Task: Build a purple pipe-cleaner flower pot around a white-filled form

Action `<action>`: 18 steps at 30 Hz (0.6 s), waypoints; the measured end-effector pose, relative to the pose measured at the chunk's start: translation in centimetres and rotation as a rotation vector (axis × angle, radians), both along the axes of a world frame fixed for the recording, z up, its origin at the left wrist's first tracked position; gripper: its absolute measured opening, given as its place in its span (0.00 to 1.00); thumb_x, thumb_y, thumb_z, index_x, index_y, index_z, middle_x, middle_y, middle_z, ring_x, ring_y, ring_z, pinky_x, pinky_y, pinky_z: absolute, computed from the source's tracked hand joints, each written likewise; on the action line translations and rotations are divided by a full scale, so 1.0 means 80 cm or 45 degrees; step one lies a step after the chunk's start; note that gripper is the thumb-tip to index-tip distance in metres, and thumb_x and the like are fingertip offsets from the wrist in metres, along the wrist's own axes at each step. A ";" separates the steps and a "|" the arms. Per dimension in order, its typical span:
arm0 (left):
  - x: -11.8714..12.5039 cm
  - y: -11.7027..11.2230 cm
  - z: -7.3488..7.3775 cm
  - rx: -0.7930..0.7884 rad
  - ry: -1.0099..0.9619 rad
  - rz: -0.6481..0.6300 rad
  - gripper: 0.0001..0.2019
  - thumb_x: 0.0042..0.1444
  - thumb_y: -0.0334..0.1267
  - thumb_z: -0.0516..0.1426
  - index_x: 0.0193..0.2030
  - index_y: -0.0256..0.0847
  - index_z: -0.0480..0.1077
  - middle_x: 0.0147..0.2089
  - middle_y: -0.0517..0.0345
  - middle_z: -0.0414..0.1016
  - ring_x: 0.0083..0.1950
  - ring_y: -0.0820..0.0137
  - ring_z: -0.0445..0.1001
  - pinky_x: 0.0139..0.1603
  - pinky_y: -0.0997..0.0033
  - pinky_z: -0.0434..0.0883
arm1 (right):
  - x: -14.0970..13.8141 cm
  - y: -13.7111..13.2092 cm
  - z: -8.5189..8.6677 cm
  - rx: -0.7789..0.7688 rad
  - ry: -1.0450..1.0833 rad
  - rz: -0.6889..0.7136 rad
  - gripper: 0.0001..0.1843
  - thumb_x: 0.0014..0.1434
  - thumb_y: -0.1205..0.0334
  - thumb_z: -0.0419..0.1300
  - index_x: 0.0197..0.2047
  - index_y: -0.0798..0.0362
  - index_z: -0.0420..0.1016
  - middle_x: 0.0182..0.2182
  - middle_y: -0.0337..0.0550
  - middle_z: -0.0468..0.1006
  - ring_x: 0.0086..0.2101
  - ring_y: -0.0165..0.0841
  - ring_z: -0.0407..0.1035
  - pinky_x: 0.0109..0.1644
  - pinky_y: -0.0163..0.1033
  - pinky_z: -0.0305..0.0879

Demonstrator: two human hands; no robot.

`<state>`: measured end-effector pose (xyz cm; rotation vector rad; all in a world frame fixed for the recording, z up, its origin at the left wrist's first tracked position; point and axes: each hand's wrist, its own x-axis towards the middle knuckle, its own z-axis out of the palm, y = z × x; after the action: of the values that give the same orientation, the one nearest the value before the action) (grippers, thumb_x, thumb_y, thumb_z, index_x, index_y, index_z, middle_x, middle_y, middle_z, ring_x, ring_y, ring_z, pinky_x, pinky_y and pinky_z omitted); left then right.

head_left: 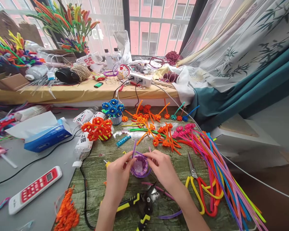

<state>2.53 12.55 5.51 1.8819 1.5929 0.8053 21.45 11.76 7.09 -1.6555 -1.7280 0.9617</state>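
Observation:
A small round purple pot, its wall wound from pipe cleaners, sits between my two hands, with its open top towards me. At its left rim my left hand is closed, thumb and fingers pinching a purple pipe cleaner whose end sticks up. My right hand is closed at the right rim, its fingertips pinching a purple strand that runs over the pot's top edge. Black-and-yellow pliers lie just below the pot. Scissors with red and yellow handles rest to the right of my right hand.
Pipe-cleaner bundles spread along the right. Orange flowers, a pot of blue flowers and one of red-orange flowers stand behind. Plastic bottles, a tissue pack and a remote control lie left. A black cable crosses the mat.

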 end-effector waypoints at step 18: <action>-0.007 -0.005 0.022 -0.212 -0.310 0.093 0.19 0.68 0.53 0.56 0.47 0.37 0.74 0.32 0.63 0.75 0.29 0.74 0.74 0.33 0.70 0.75 | -0.008 -0.014 0.008 0.051 0.378 -0.184 0.11 0.63 0.59 0.62 0.41 0.54 0.84 0.35 0.47 0.84 0.33 0.39 0.76 0.39 0.41 0.70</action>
<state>1.99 12.16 7.30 1.5542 1.5326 0.8681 20.78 10.63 7.72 -1.5027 -1.4038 1.0383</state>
